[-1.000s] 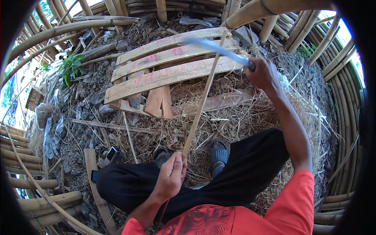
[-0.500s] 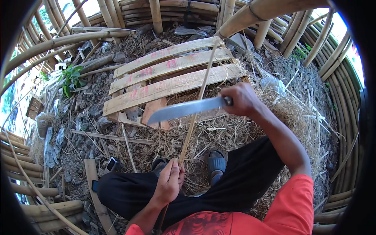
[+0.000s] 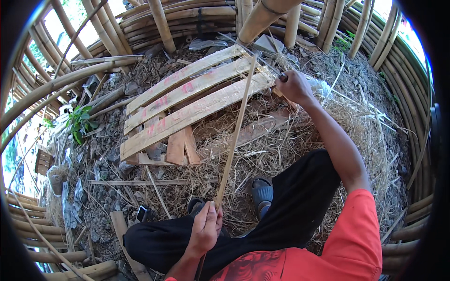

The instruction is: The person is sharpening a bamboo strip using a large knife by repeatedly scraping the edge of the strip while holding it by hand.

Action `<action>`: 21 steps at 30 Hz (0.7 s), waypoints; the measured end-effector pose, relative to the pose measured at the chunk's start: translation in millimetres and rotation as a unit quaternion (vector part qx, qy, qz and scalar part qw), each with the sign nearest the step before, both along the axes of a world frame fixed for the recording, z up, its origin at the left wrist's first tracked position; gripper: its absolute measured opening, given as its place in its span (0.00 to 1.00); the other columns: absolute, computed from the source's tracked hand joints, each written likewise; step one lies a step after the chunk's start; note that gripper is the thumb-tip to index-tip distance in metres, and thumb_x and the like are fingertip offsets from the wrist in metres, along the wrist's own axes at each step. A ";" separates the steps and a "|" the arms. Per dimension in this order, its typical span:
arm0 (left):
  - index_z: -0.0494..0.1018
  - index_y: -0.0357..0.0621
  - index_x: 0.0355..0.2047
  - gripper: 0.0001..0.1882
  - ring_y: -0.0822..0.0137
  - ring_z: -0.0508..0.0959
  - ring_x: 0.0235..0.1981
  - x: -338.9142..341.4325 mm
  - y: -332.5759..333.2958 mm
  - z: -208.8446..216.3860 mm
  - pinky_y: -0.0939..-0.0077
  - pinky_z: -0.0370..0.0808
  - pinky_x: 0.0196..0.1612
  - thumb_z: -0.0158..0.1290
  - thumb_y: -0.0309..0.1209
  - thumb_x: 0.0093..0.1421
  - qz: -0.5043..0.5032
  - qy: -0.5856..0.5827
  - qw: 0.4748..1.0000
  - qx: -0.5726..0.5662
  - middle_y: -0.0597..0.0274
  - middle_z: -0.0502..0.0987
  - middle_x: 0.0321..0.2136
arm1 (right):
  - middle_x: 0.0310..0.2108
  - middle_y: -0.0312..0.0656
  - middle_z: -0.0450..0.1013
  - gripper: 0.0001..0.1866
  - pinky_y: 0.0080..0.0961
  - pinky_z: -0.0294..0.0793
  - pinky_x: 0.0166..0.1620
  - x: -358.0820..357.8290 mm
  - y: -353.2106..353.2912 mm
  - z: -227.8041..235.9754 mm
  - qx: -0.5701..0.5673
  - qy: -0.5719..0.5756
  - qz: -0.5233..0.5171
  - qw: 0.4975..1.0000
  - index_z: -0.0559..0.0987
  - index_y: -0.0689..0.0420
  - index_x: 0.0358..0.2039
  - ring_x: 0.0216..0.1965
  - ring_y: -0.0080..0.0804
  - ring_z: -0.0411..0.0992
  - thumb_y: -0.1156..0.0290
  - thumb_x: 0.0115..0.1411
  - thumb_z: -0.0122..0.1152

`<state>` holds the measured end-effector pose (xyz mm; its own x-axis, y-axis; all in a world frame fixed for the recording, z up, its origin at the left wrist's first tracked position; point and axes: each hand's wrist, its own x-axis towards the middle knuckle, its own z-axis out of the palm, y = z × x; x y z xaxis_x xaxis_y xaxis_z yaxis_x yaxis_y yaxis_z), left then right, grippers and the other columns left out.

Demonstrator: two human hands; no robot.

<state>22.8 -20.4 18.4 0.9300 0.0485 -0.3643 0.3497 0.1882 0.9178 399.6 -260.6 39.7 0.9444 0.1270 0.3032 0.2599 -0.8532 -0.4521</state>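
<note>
My left hand [image 3: 206, 228] is closed around a long, thin bamboo strip [image 3: 235, 136] near my lap. The strip slants up and away to the right, and its lower end runs down past my wrist. My right hand [image 3: 297, 88] grips the dark handle of a machete [image 3: 262, 64], farther out on the right. The blade points up and left, seen nearly edge-on as a thin line, and its outline is hard to make out. Beyond the strip lies a slatted wooden pallet [image 3: 180, 111] with red marks, its near right corner close to my right hand.
Dry shavings [image 3: 262, 161] cover the ground between my sandalled feet and the pallet. Bamboo poles [image 3: 161, 25] fence the space all round. A thick bamboo pole [image 3: 262, 18] leans in at the top. At the left are a green plant [image 3: 80, 122] and a flat bamboo piece [image 3: 123, 229].
My right hand has moved up and away with the machete. The blade, which crossed the strip broadside, now points toward the far side. My left hand keeps its hold, and the view has shifted slightly.
</note>
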 end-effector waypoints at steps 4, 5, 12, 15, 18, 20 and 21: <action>0.66 0.43 0.37 0.13 0.85 0.59 0.17 4.5 -3.3 2.0 0.86 0.57 0.19 0.39 0.38 0.76 0.029 -0.009 0.999 -0.029 0.75 0.61 0.19 | 0.25 0.49 0.80 0.17 0.39 0.75 0.38 6.4 -10.7 -13.9 0.035 0.103 -0.018 0.994 0.83 0.59 0.27 0.29 0.44 0.79 0.56 0.55 0.62; 0.66 0.43 0.38 0.12 0.85 0.60 0.17 8.2 -2.1 0.2 0.87 0.58 0.19 0.41 0.37 0.75 0.048 -0.021 0.998 -0.017 0.75 0.62 0.19 | 0.24 0.45 0.78 0.18 0.35 0.73 0.37 9.1 -14.9 -14.8 0.092 0.159 -0.026 0.983 0.83 0.61 0.28 0.29 0.36 0.77 0.56 0.57 0.63; 0.66 0.44 0.56 0.16 0.84 0.63 0.20 22.9 12.8 -9.0 0.89 0.62 0.21 0.46 0.37 0.73 0.062 -0.036 0.997 -0.034 0.73 0.64 0.23 | 0.16 0.33 0.70 0.15 0.29 0.63 0.27 -9.8 -17.5 -15.3 0.162 0.102 0.049 0.980 0.80 0.61 0.27 0.21 0.20 0.64 0.60 0.60 0.65; 0.62 0.43 0.65 0.22 0.84 0.62 0.22 20.6 18.1 -11.9 0.89 0.62 0.25 0.44 0.34 0.74 0.064 -0.010 0.996 -0.064 0.75 0.64 0.25 | 0.16 0.34 0.70 0.11 0.28 0.62 0.24 -59.5 25.6 19.3 0.085 0.078 0.177 0.978 0.80 0.59 0.29 0.17 0.23 0.63 0.64 0.62 0.64; 0.61 0.45 0.68 0.24 0.84 0.62 0.23 22.0 15.1 -18.9 0.89 0.63 0.25 0.45 0.34 0.74 0.111 -0.025 0.989 -0.092 0.75 0.64 0.26 | 0.15 0.39 0.71 0.09 0.33 0.66 0.24 -88.2 50.5 30.8 -0.009 0.038 0.287 0.957 0.80 0.57 0.29 0.15 0.33 0.67 0.65 0.58 0.65; 0.60 0.46 0.69 0.25 0.84 0.63 0.24 25.3 16.2 -22.1 0.89 0.62 0.25 0.46 0.34 0.73 0.116 -0.040 0.985 -0.118 0.74 0.65 0.27 | 0.15 0.41 0.71 0.08 0.37 0.68 0.25 -104.5 62.8 30.3 -0.028 0.020 0.346 0.938 0.79 0.56 0.29 0.16 0.38 0.69 0.66 0.56 0.66; 0.60 0.46 0.69 0.26 0.83 0.63 0.25 24.9 17.2 -22.3 0.89 0.62 0.25 0.47 0.34 0.73 0.125 -0.036 0.983 -0.128 0.72 0.66 0.28 | 0.16 0.43 0.72 0.08 0.41 0.70 0.26 -113.0 69.9 29.2 -0.046 0.002 0.406 0.913 0.79 0.55 0.29 0.17 0.44 0.72 0.66 0.54 0.67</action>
<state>47.8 -3.2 -3.9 0.9249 0.1933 -0.3275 0.1990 0.4878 0.8500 286.5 -190.7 69.0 0.5278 0.8106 0.2537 0.8224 -0.4132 -0.3910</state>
